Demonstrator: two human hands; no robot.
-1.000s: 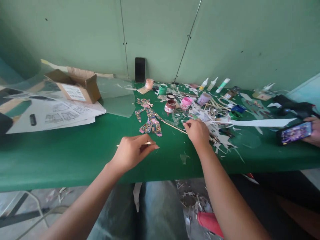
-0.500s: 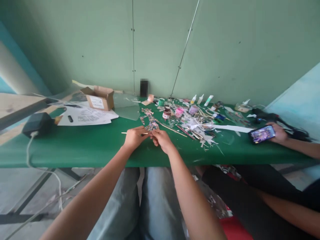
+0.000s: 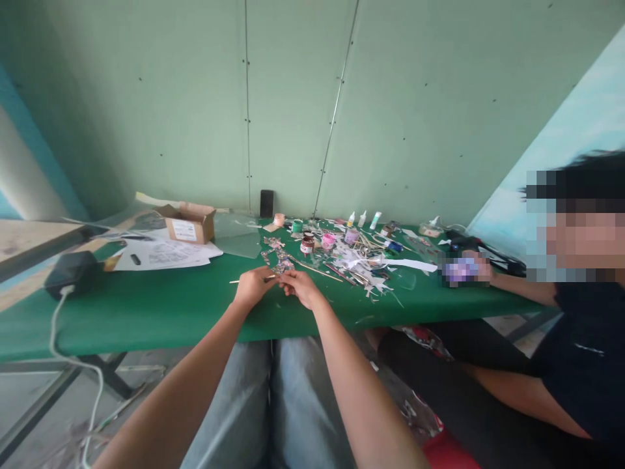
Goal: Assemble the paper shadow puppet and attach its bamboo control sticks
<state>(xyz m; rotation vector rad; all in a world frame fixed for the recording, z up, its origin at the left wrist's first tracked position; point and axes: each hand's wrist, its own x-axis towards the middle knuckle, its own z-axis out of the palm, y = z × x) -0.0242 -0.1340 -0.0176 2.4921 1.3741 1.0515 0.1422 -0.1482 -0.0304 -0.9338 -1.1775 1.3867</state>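
My left hand (image 3: 252,287) is closed round a thin light-wooden paintbrush (image 3: 235,281), whose pale end sticks out to the left; the tip lies by my right fingers. Beside it my right hand (image 3: 301,286) has its fingers pinched together, and what is between them is too small to make out. Just behind the fingertips lies a mottled, many-coloured cut-out piece (image 3: 282,266), partly covered by my hands. More such speckled pieces (image 3: 273,243) lie behind it on the green table. An open dark-red paint jar (image 3: 307,245) stands to the right of my hands.
Pink (image 3: 328,241), green (image 3: 297,226) and lilac (image 3: 351,236) paint jars stand among paper scraps (image 3: 366,264) and sticks. Left are a cardboard box (image 3: 188,225), printed sheets (image 3: 166,255) and a black adapter (image 3: 71,270). At right a person (image 3: 576,326) holds a phone (image 3: 459,270).
The view has tilted up and turned to the right, so the co-worker's upper body now shows. My hands keep the same pinched pose close together over the table.
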